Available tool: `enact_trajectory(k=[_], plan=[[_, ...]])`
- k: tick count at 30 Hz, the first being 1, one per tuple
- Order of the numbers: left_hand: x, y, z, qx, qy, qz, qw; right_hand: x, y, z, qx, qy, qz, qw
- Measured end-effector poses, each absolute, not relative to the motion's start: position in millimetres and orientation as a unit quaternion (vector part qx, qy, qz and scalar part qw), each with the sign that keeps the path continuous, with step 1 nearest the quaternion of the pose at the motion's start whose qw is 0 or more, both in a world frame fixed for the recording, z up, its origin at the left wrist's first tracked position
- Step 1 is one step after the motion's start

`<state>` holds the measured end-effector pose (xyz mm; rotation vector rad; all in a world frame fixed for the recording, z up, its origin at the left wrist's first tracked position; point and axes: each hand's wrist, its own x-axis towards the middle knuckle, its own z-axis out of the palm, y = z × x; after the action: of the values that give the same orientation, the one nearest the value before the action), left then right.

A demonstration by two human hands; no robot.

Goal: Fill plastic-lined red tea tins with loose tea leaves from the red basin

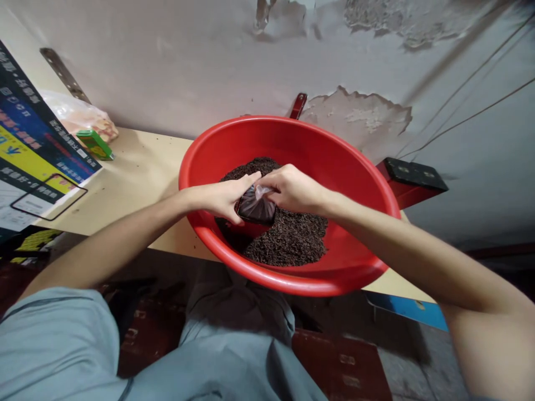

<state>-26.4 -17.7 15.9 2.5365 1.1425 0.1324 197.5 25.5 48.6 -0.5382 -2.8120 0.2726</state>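
I have the right hand (290, 188) pinching the gathered neck of a clear bag (256, 208), which lies just left of its fingertips. The left hand (225, 199) holds the side of the dark box (254, 221) around it. I judge the bag filled and drawn together, though I see no knot. Loose grains (292, 240) remain around the 2 hands in the basin (288, 285).

Small, rough workroom; home or business premises, can't tell. Wall (179, 61) stained, with a peeled paint patch (359, 114); slack wire (493, 106) strung across it at right. Plain pale board (142, 161) serves as bench. On it, wide red plastic basin (292, 284) heaped with dark granules (292, 239): handwork in bulk. Printed panel (33, 145) at left.
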Motion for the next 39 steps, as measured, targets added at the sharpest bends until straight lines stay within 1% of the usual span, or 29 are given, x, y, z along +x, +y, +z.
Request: enact_trajectory(k=[6, 11, 16, 19, 22, 25, 29, 31, 34, 37, 39], plan=[[-51, -12, 19, 0.907, 0.406, -0.006, 0.111, 209, -5, 8, -0.218, -0.959, -0.071, 0.165], [-66, -10, 13, 0.902, 0.411, -0.012, 0.135, 193, -33, -11, -0.189, -0.965, -0.103, 0.153], [-72, -12, 2, 0.88, 0.458, 0.001, 0.124, 174, -28, -19, -0.138, -0.962, -0.193, 0.137], [-66, -25, 3, 0.861, 0.498, 0.004, 0.103, 185, -1, -15, -0.065, -0.976, -0.167, 0.125], [-58, -45, 10, 0.848, 0.526, -0.008, 0.072, 208, 33, -10, -0.008, -0.99, -0.094, 0.108], [-54, -59, 19, 0.849, 0.527, -0.03, 0.029, 227, 62, -10, -0.007, -0.994, -0.035, 0.106], [-60, -50, 25, 0.853, 0.521, -0.03, 0.01, 233, 68, -13, -0.011, -0.993, -0.01, 0.114], [-67, -34, 23, 0.865, 0.5, 0.01, 0.033, 228, 56, -13, -0.024, -0.991, -0.004, 0.129], [-74, -9, 16, 0.888, 0.437, 0.083, 0.12, 216, 30, -13, -0.079, -0.984, -0.002, 0.16], [-73, 4, 11, 0.893, 0.394, 0.081, 0.202, 203, 12, -16, -0.135, -0.974, -0.027, 0.178], [-70, 3, 11, 0.893, 0.392, 0.066, 0.209, 197, 10, -19, -0.139, -0.972, -0.031, 0.186]])
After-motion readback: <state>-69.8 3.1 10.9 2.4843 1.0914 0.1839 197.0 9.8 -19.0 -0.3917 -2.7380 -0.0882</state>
